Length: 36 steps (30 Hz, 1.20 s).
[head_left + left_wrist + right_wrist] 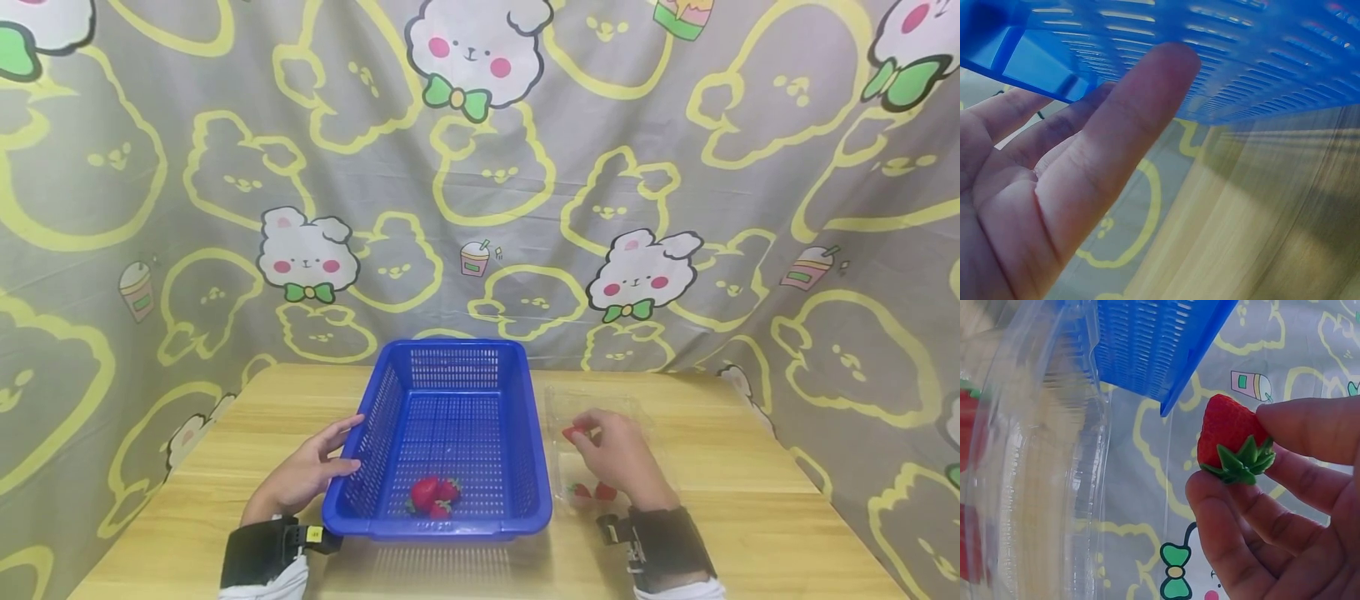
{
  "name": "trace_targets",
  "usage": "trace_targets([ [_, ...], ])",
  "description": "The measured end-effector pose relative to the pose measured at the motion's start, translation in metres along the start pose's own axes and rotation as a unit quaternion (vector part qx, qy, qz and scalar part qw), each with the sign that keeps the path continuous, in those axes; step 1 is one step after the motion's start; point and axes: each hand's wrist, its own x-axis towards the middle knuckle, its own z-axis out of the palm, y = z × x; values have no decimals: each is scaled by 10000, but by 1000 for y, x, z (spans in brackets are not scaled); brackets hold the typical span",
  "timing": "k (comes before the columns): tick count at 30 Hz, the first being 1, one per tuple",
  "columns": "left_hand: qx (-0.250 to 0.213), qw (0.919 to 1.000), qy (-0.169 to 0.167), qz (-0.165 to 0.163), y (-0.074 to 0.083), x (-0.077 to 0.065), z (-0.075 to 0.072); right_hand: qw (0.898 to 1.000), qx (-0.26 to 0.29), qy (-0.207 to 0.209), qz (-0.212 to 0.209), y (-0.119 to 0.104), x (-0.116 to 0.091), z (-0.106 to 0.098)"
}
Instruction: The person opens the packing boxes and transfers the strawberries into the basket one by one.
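A red strawberry [1230, 434] with green leaves is pinched between the thumb and fingertips of my right hand [617, 450]. That hand is over a clear plastic box [558, 467], where two more strawberries [605, 492] lie near the front. My left hand [306, 468] rests at the left side of a blue plastic basket [531, 417]. Its thumb [1141, 109] lies straight along the slotted wall, and its other fingers reach to the rim. Several strawberries [425, 493] sit together on the basket's floor at the near end.
The basket and box stand side by side on a wooden table [750, 500]. Behind and around the table hangs a grey curtain [525, 250] with cartoon animals. Black bands with cameras are strapped round both wrists.
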Motion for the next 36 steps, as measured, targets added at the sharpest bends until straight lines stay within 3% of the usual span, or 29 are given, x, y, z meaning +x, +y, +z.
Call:
trace_targets([
  [8, 82, 9999, 96, -35, 0, -1, 1, 9992, 360, -15, 153, -5, -2, 3],
  [17, 58, 9999, 100, -42, 0, 0, 1, 9995, 125, 194, -201, -6, -1, 6],
  [36, 44, 10000, 69, -54, 1, -1, 1, 9985, 110, 347, -406, -14, -1, 12],
])
